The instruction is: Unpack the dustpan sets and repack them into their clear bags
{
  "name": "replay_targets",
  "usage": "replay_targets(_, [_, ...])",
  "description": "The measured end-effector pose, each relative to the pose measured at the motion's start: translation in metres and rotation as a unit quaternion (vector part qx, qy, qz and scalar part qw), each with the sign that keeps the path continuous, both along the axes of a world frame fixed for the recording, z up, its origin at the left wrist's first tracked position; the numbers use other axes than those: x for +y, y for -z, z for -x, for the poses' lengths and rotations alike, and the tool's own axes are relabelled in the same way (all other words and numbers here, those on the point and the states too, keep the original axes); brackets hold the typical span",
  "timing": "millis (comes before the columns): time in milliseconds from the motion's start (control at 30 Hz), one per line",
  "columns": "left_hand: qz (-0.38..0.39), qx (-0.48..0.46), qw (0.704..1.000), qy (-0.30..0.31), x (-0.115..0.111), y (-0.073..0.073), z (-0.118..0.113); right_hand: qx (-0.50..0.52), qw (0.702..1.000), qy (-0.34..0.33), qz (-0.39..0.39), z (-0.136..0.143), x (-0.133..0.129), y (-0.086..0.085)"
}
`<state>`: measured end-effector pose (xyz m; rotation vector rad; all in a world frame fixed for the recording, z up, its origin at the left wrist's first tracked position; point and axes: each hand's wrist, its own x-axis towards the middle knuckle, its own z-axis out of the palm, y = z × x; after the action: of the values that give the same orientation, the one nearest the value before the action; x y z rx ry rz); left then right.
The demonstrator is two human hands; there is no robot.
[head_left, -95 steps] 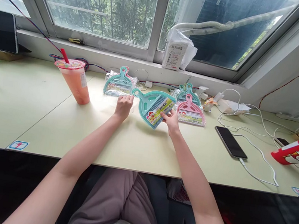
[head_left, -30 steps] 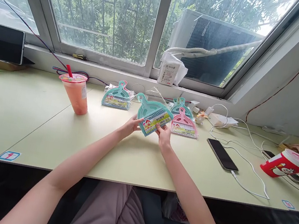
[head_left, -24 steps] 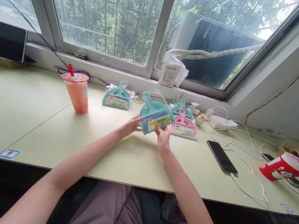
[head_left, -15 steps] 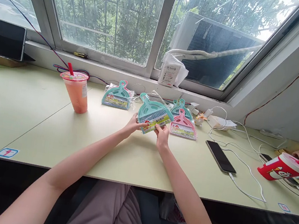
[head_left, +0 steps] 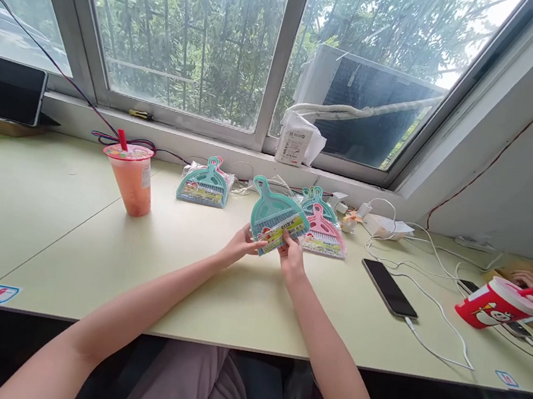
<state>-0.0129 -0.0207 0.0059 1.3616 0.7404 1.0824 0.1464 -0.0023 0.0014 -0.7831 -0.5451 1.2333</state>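
Note:
A teal mini dustpan and brush set (head_left: 272, 212) with a yellow paper label is held just above the pale green desk (head_left: 57, 240). My left hand (head_left: 240, 247) pinches its lower left corner. At the label's lower right edge, my right hand (head_left: 290, 256) grips it. Behind it lie a pink set (head_left: 324, 234) and another teal set (head_left: 314, 199) in clear wrap. A further wrapped teal set (head_left: 205, 184) lies to the left.
An orange drink cup (head_left: 131, 178) with a red straw stands at left. A black phone (head_left: 389, 288) on a white cable lies at right, near a tipped red cup (head_left: 497, 305). Another person's hand (head_left: 531, 280) rests at far right. Chargers and cables crowd the sill side.
The teal set has been lifted off the desk and tilted up between both hands. My left hand moved from the desk onto its corner. The view tipped upward.

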Motion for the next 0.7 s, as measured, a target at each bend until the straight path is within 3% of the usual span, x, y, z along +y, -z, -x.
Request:
replay_targets(133, [0.075,0.022,0.987,0.143,-0.009,0.002,-0.006,0.003,0.999,0.034,0.006,-0.003,0.000,0.000])
replay_targets(200, [0.090,0.027,0.987,0.130,-0.006,0.003,-0.005,-0.002,0.999,0.035,0.007,-0.004,-0.001,-0.001])
replay_targets(333, [0.047,-0.029,0.998,0.016,0.009,0.003,0.004,-0.035,0.999,0.012,-0.003,0.002,-0.003,-0.002])
replay_targets(467, [0.042,-0.028,0.998,-0.036,0.012,0.004,0.007,-0.052,0.999,-0.001,0.001,0.011,-0.007,0.003])
replay_targets(700, [0.130,-0.049,0.987,0.082,-0.003,0.013,-0.014,-0.027,0.997,0.069,0.031,0.009,-0.008,0.001])
